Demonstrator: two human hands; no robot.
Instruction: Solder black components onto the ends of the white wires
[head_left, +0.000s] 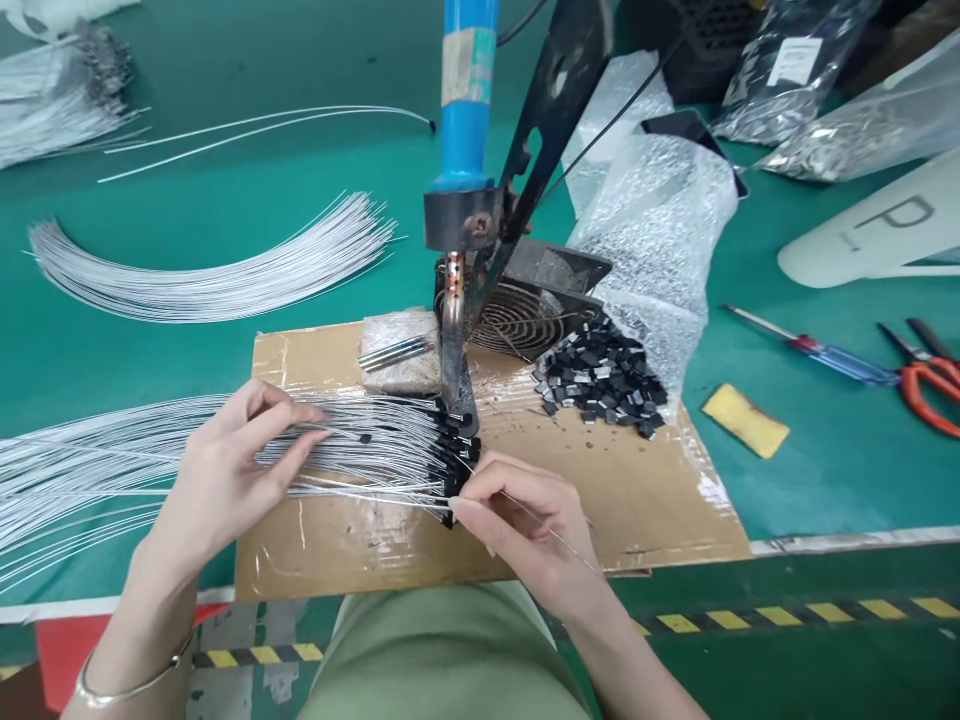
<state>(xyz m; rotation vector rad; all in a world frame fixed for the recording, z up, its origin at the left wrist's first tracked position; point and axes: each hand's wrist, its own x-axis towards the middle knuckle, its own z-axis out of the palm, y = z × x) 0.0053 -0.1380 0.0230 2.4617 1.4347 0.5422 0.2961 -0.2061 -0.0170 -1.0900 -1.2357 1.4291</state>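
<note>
My left hand (244, 455) pinches a thin white wire between thumb and index finger; a small black connector (365, 438) sits just past its fingertips. Below it lies a thick bundle of white wires (352, 465), many ending in black connectors (454, 455). At those ends my right hand (529, 515) has thumb and fingertips closed on a white wire, and a thin strand trails across its fingers. Above the connectors stands a mounted soldering iron (469, 120) with a blue handle, its bent tip (451, 350) pointing down.
A cardboard sheet (592, 510) lies under the work. Behind are a fan (517, 318) and a heap of black connector housings (604, 375) by a bubble bag (660, 230). A yellow sponge (745, 420), screwdriver (817, 350) and scissors (926, 385) lie right; another wire bundle (210, 285) lies left.
</note>
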